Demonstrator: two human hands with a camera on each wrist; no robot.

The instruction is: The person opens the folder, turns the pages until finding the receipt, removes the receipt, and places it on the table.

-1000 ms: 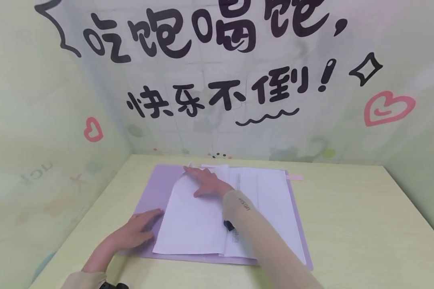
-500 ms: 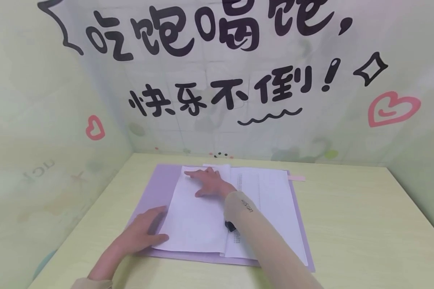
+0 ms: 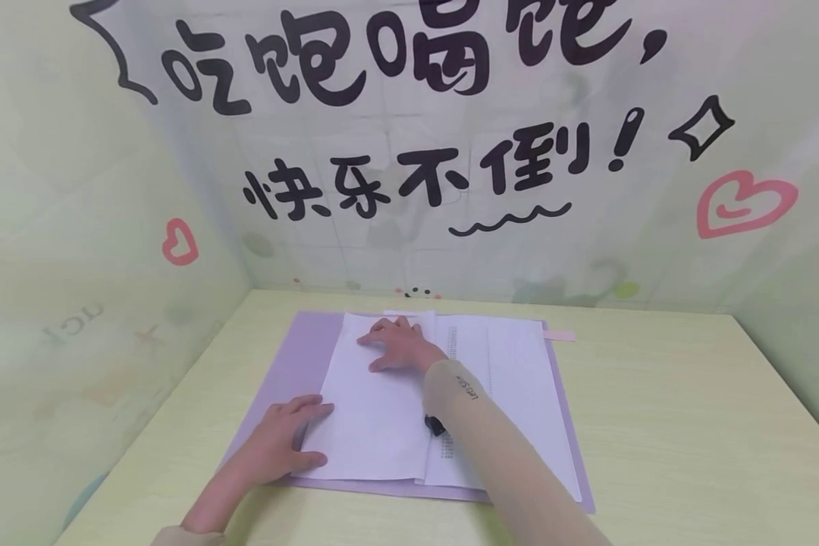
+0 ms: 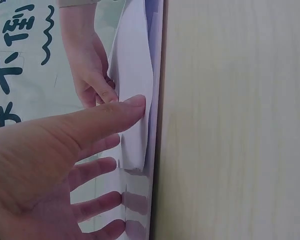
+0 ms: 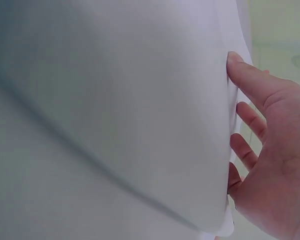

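Note:
A purple folder [image 3: 293, 356] lies spread on the table in the head view, bearing white paper. My right hand [image 3: 403, 346] rests on the upper part of a blank white sheet [image 3: 368, 425], its fingers pointing left and slightly bent. At the sheet's lower left edge is my left hand [image 3: 280, 440], thumb and fingers apart, thumb over the paper. In the left wrist view the straight fingers of my left hand [image 4: 55, 160] reach the sheet [image 4: 136, 75]. My right hand [image 5: 272, 135] touches the white paper [image 5: 190, 110] with spread fingers in the right wrist view.
To the right lies a printed page [image 3: 519, 379], partly covered by my right sleeve [image 3: 498, 447]. A pink tab [image 3: 560, 336] sticks out past the folder's right edge. Behind the pale wooden table [image 3: 689, 425] stands a printed backdrop [image 3: 382, 250].
My left hand has moved right, from the folder onto the sheet's left edge. My right hand has drawn slightly right, and the sheet's raised upper left corner now lies flat.

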